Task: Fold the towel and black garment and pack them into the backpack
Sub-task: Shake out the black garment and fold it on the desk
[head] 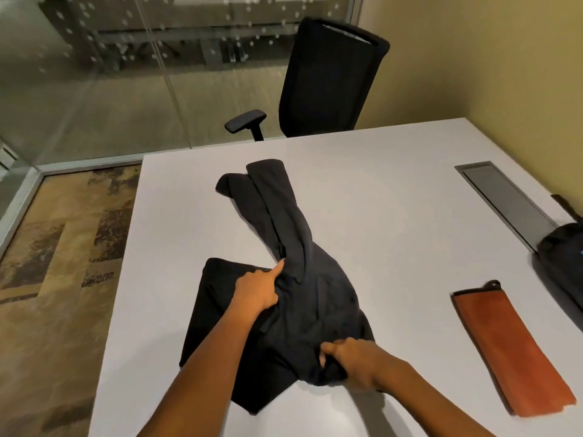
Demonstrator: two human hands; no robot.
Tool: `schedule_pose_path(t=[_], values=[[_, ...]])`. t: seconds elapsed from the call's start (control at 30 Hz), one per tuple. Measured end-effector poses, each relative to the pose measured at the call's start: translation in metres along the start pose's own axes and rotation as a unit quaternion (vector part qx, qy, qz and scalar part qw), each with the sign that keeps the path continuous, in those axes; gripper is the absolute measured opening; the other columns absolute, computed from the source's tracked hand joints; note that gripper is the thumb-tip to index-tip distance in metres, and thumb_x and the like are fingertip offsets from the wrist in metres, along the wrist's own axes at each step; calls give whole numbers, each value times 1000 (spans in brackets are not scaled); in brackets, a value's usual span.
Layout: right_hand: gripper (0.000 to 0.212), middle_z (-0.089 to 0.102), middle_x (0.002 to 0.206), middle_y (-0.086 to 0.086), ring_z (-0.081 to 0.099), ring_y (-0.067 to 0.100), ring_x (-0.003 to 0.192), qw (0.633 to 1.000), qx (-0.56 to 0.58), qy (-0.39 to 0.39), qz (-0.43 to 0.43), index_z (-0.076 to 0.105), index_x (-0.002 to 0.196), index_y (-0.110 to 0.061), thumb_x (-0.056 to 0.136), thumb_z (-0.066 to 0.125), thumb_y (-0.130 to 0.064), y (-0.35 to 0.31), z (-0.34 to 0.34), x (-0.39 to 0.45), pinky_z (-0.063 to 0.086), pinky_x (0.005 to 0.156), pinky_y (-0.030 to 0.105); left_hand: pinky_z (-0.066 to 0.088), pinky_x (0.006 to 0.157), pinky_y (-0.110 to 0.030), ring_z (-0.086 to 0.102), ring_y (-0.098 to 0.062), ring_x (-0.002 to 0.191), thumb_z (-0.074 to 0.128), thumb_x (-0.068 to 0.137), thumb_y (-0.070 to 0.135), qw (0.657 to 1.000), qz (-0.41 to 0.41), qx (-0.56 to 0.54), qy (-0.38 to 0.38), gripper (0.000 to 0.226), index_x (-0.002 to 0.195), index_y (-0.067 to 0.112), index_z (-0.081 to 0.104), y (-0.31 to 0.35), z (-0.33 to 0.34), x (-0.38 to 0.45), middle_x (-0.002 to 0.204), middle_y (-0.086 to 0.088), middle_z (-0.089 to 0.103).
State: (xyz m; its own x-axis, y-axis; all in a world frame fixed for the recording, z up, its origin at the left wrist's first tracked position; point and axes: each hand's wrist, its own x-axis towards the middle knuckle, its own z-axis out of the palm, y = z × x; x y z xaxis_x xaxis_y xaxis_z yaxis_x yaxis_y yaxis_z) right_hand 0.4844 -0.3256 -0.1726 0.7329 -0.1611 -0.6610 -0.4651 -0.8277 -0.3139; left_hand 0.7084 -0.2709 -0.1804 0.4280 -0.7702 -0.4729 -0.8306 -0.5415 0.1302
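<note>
The black garment (303, 279) lies on the white table (394, 184), its body bunched near me and both sleeves stretched away toward the far edge. My left hand (257, 290) rests on the garment's left side, forefinger pointing out along a fold, other fingers tucked into the cloth. My right hand (353, 362) grips a bunch of fabric at the near hem. The orange towel (511, 351) lies folded into a long strip at the right. The dark backpack (564, 257) sits at the right edge, partly out of view.
A grey cable hatch (501, 197) is set into the table at the far right. A black office chair (328, 80) stands behind the table's far edge. Glass wall and patterned carpet lie to the left.
</note>
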Motion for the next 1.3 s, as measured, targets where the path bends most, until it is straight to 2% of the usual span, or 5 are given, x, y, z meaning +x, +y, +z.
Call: schedule_pose_path(t=[0.27,0.67,0.77,0.9,1.3], values=[[37,56,126,7,58,33,107,996,-78,13,-36,44,128,-27,93,50,-36,10,24,-22,45,86,38,43,87,-37,52,-35,116,44,89,30,991,-128,-48,11,42,130,22,49,-29,0,-7,131,-14,52],[60,64,104,1,63,20,93,984,114,-135,3,61,107,-27,70,59,-73,-11,26,-25,49,88,32,45,80,-42,54,-41,105,49,92,18,943,-300,-90,112,40,127,5,37,-87,36,-68,130,-25,40],[43,67,72,0,64,15,60,956,288,45,17,68,86,-13,83,59,-55,1,1,-14,53,72,27,45,81,-45,51,-44,104,48,91,15,937,-300,-121,129,39,127,6,35,-82,46,-70,132,-24,35],[16,65,75,-6,62,17,73,894,302,315,100,66,81,-20,92,54,-21,16,-27,33,52,80,33,42,92,-47,45,-43,112,49,90,17,930,-318,-135,124,55,139,13,25,-79,57,-69,137,-20,29],[42,60,121,13,58,29,110,909,288,280,109,54,126,-12,89,63,-30,-16,-79,149,45,93,34,35,106,-46,44,-27,122,60,79,40,864,-67,-392,309,63,135,18,43,-56,-18,-17,135,-5,40]])
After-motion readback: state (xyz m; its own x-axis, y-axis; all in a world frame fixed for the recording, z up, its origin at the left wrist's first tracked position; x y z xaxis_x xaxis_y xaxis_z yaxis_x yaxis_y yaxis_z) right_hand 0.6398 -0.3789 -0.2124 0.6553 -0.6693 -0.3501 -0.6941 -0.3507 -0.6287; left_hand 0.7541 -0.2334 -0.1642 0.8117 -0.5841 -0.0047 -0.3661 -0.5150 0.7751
